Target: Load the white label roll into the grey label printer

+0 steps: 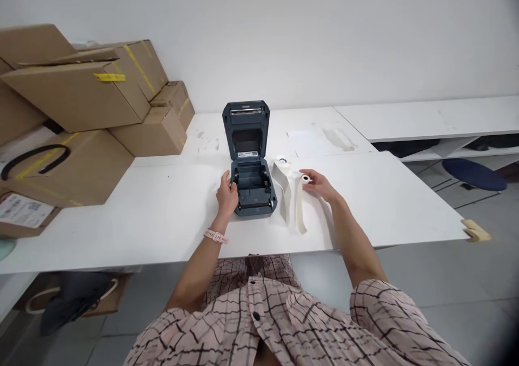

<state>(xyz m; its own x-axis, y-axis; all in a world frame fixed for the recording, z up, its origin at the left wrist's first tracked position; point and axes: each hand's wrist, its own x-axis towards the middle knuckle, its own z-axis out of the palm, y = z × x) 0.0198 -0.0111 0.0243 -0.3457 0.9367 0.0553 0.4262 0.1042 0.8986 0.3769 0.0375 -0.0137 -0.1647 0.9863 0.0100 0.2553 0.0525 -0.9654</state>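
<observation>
Standing open, the boxy printer (252, 197) looks slate-blue.

Pink checked shirt (227, 323), pink wristband (216, 236)

Both arms reach inward over the near edge of the counter (174, 204), bare at the forearms. The left hand (227, 195) lies between near and far edges, its fingers partly bent; the right hand (319, 185) points leftward, thumb and fingers curled in a pinch.
</observation>
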